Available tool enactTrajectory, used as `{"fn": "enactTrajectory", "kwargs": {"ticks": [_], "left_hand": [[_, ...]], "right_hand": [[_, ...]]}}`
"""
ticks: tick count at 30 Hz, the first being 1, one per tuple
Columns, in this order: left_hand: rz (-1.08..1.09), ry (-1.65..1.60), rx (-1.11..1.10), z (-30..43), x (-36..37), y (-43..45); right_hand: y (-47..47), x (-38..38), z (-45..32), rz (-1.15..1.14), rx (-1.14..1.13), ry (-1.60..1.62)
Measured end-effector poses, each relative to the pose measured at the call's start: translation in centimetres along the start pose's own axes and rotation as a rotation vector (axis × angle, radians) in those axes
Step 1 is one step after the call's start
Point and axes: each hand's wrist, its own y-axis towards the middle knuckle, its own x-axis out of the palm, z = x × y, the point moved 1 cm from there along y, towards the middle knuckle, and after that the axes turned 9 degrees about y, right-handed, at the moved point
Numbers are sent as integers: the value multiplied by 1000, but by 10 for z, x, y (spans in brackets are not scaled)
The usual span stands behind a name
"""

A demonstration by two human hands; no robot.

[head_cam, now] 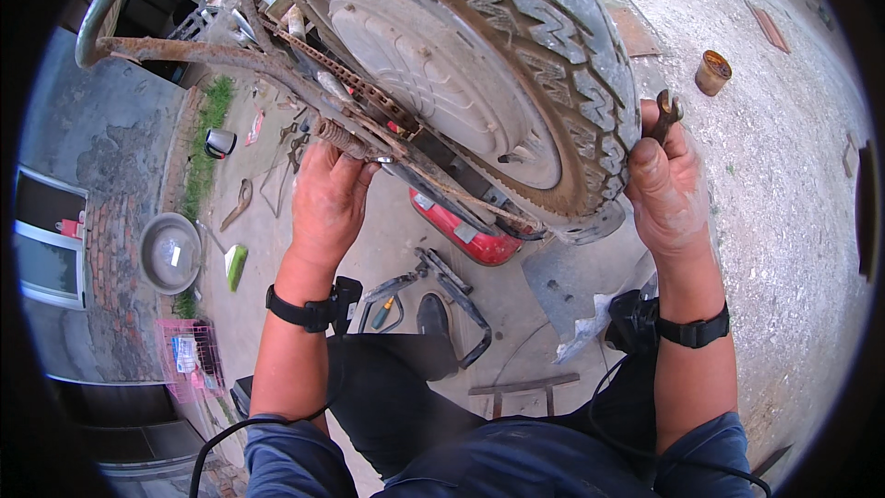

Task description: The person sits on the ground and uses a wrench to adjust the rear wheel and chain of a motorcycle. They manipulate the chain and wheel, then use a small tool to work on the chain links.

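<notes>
A dusty wheel with a knobbly rubber tyre (553,34) and a broad metal hub (422,62) fills the top of the view. Beside it run a rusty chain (373,93) and a rusty tubular frame (187,50) with a coil spring (339,136). My left hand (328,197) is closed just below the spring, and a small shiny metal piece (382,160) shows at its thumb tip; its other end is hidden. In my right hand (667,187) is a dark open-end wrench (666,116), jaw upward. That hand rests against the tyre's right side.
Beneath the wheel is a red vehicle part (470,232). A bent metal tube frame (477,318) and a screwdriver (382,312) lie near my boot (434,318). Leftward are a grey basin (170,253), a green brush (236,268) and a pink wire cage (190,360). A rusty tin (713,72) stands right.
</notes>
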Motion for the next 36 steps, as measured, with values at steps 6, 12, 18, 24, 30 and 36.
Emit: {"fn": "enactTrajectory", "kwargs": {"ticks": [6,12,18,24,30,36], "left_hand": [[-3,1,43,1,-5,5],[-18,-38,45,-2,-4,6],[-115,-448,-243,4,20,-16],[-79,-560,-306,5,32,-21],[-132,-720,-394,3,39,-22],[-122,-577,-324,-4,40,-21]], "right_hand": [[-1,1,-2,8,14,-35],[-1,4,-2,34,-1,-34],[-1,3,-3,15,15,-19],[-1,3,-2,20,-5,-36],[-1,2,-4,4,24,-53],[-3,-4,-3,-39,51,-55]]}}
